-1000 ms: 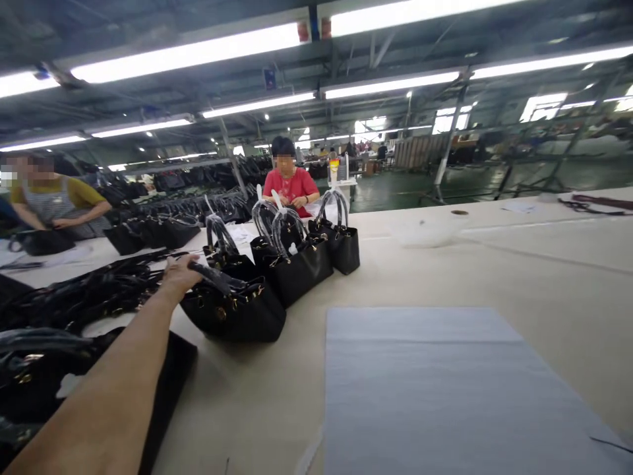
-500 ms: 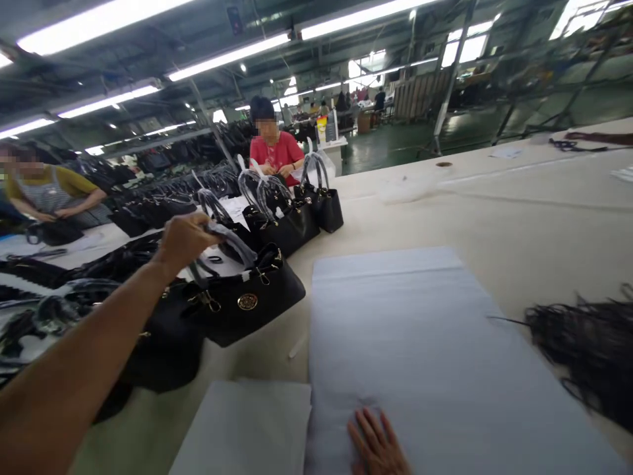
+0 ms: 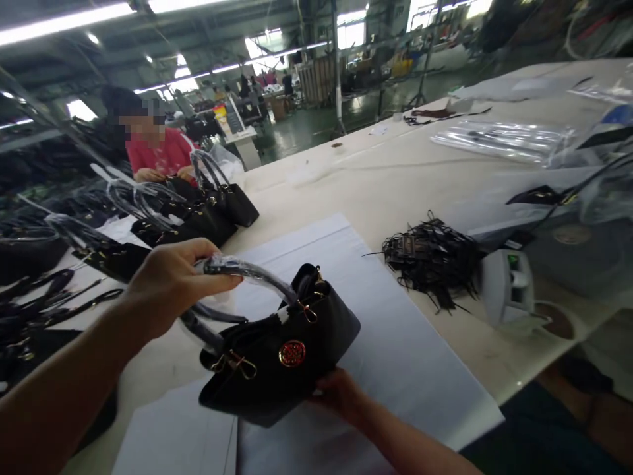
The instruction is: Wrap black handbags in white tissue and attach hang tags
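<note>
A black handbag [image 3: 316, 336] with a round gold emblem hangs tilted over the large pale sheet [image 3: 405, 356]. My left hand [image 3: 180, 277] is closed around one of its plastic-wrapped handles. Against the lower right of the bag is my right hand [image 3: 341, 392], gripping its bottom edge with some fingers hidden behind it. Gold clasps show at the bag's handle ends. A smaller white sheet [image 3: 173, 429] lies at the lower left, partly beside the large one.
More black handbags [image 3: 208, 221] with wrapped handles stand at the left. A tangle of black straps [image 3: 425, 257] lies right of the sheet, beside a grey-white device [image 3: 507, 290]. Clear plastic bags [image 3: 499, 142] lie farther back. A person in red [image 3: 163, 155] works across the table.
My left hand has carried the handbag rightward from the row to above the large sheet. My right hand has lifted off the sheet and taken hold of the bag's bottom. The view has turned right.
</note>
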The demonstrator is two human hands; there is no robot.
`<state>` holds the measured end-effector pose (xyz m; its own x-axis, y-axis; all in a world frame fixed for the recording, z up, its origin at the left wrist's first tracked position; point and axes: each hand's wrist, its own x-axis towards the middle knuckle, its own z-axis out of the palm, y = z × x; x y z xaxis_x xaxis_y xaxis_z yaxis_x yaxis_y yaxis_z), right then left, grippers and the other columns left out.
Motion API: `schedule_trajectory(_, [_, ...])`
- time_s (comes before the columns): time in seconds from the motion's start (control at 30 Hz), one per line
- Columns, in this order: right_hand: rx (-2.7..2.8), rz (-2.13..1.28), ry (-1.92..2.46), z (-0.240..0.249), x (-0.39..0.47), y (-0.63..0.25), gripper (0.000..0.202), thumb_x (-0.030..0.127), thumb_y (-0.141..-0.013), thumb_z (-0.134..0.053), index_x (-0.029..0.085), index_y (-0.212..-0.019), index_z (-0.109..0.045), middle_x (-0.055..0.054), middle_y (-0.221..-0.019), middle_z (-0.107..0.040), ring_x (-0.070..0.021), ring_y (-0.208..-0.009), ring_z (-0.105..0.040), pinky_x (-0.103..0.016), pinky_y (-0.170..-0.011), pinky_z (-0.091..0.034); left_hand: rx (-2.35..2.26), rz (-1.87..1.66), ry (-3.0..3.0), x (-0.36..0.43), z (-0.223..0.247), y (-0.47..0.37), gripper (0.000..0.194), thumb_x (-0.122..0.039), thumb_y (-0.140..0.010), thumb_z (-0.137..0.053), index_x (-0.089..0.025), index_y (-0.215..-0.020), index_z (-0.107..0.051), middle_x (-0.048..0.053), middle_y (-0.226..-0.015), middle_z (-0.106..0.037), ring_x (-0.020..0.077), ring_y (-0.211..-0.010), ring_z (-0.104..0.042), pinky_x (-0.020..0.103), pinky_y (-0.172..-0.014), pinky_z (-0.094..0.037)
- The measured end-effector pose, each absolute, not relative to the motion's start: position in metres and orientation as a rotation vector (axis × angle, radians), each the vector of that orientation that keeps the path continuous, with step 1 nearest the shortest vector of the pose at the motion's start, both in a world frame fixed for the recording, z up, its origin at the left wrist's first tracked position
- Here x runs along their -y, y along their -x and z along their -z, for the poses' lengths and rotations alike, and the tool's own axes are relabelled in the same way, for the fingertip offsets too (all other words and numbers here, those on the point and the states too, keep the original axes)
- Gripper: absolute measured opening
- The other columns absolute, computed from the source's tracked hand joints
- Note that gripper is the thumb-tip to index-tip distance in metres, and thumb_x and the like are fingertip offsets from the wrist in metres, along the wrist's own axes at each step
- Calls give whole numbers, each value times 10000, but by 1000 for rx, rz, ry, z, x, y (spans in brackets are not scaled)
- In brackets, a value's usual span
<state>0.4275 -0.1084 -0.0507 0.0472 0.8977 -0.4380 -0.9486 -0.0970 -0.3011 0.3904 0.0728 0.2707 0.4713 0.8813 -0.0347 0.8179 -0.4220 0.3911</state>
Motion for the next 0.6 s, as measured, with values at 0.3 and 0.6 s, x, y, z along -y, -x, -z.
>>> schedule_trajectory(0.3, [-281, -1435, 621, 80, 94, -488, 223, 101, -493, -473, 190, -693, -515, 28, -688, -577, -158, -752, -565, -447, -827, -468, -1042, -208, -2661, -56, -223, -452, 271, -456, -564, -580, -200, -623, -513, -90, -481, -384, 95, -495, -357, 222, -500, -257])
schedule_trajectory(0.6, [-228, -1341, 975, 76, 90, -495, 185, 143, -543, -554, 184, -720, -513, 28, -615, -531, -136, -589, -544, -354, -636, -482, -1152, -204, -2652, -52, -211, -443, 344, -599, -480, -602, -292, -619, -534, -125, -465, -481, 140, -539, -469, 245, -566, -311])
